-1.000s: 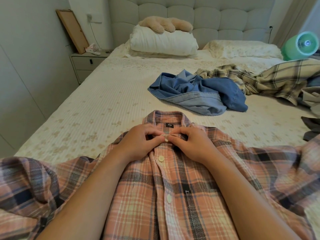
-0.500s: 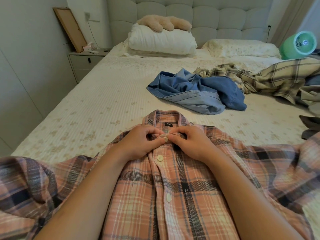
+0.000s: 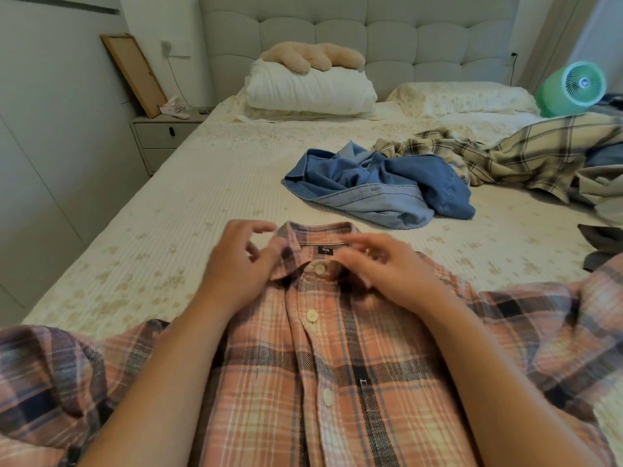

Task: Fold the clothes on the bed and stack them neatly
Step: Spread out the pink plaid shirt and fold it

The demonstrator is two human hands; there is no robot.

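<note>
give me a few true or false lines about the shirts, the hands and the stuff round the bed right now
1. The pink plaid shirt lies front up, its top button fastened. True.
2. The left hand is at the collar. True.
3. The blue denim shirt is folded neatly. False: it lies crumpled.
4. The green fan stands on the nightstand. False: it is at the far right side of the bed.
5. A plush toy lies on the white pillow. True.
</note>
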